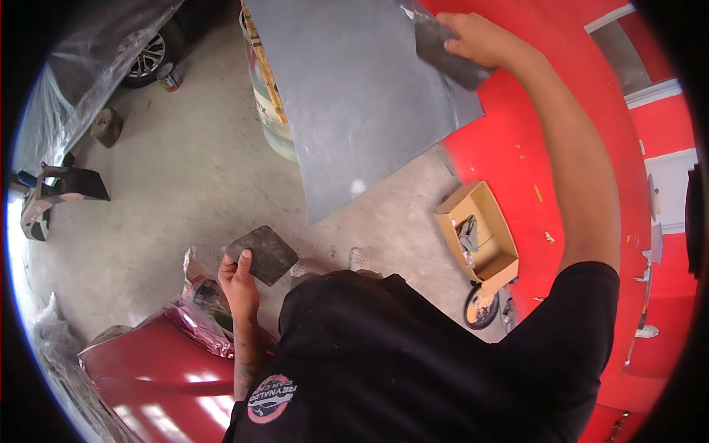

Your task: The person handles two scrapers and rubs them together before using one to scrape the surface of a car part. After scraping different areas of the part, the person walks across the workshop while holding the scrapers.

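My left hand (239, 288) pinches a dark, flat, squarish sheet (264, 255) between thumb and fingers, held low in front of my body. It looks like sandpaper or a scuff pad. My right hand (476, 40) reaches far forward and grips a second dark sheet (443, 55), which lies against the right edge of a large grey panel (362, 96). The grey panel has a dull, smooth face with faint lighter marks. Under its left side show a strip of yellowish tape or wood (264, 63) and a pale drum (275, 129).
An open cardboard box (476, 229) stands by the red wall (517, 177), near a black round container (480, 306). A glossy dark red panel (166, 369) lies at lower left. Plastic sheeting (63, 96), a wheel (148, 55), a can (169, 77) and a black part (74, 183) are at left.
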Motion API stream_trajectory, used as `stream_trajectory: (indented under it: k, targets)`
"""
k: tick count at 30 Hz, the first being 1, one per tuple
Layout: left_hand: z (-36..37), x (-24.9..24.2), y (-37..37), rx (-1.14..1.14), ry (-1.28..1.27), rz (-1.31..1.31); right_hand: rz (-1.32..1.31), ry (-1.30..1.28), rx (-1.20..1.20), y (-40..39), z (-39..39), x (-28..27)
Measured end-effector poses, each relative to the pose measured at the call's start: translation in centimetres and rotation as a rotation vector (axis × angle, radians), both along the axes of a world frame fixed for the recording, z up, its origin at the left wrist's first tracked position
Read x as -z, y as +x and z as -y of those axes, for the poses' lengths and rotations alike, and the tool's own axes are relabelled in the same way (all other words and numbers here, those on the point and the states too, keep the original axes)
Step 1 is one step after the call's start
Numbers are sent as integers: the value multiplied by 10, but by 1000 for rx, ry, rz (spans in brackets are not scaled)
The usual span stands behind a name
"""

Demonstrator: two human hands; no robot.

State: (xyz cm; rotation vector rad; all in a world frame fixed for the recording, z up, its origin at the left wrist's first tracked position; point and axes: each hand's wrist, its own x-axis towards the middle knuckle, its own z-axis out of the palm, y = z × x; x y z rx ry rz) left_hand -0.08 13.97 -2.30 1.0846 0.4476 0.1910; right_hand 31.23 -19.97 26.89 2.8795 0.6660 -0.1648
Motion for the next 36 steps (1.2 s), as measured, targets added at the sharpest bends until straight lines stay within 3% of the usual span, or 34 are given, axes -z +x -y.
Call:
stream_trajectory:
  k: [2, 5, 7, 11, 13, 16, 19, 20, 22, 23, 25, 29, 33, 35, 36]
  targets:
    - [-1, 4, 1, 6, -14, -5, 88, 56, 4, -2, -3, -4]
    - [-4, 5, -1, 5, -45, 0, -94, -56, -5, -3, 0, -2]
    - [-5, 2, -1, 7, -21, 12, -35, 97, 64, -12, -8, -9]
    - [-13, 10, -8, -23, -90, 28, -153, -125, -105, -16, -2, -8]
    - [-18, 12, -12, -31, -86, 18, -147, -61, 15, -32, -6, -7]
    - [-24, 12, -17, -37, -70, -18, -116, 50, 14, -36, 4, -4]
    - [-29, 19, -20, -49, -86, -41, -248, -28, 16, -52, 6, 5]
    - [-29, 21, -21, -64, -115, -38, -249, -30, 17, -52, 3, 2]
    - [-28, 19, -20, -60, -131, -10, -161, 168, 256, -57, -3, -5]
    - [-27, 18, -18, -62, -146, 22, -160, 167, 258, -59, 2, 0]
    - [-29, 21, -18, -52, -145, 31, -235, -18, 14, -67, 14, 14]
    - [-29, 21, -17, -18, -151, 31, -41, 111, 214, -75, 7, 7]
    - [-27, 19, -14, 2, -66, -5, -391, -273, 102, -117, 13, 29]
    - [-22, 15, -12, -67, -91, 6, -517, -29, 185, -128, 46, 46]
    - [-23, 15, -13, -69, -90, 5, -518, -28, 183, -135, 62, 48]
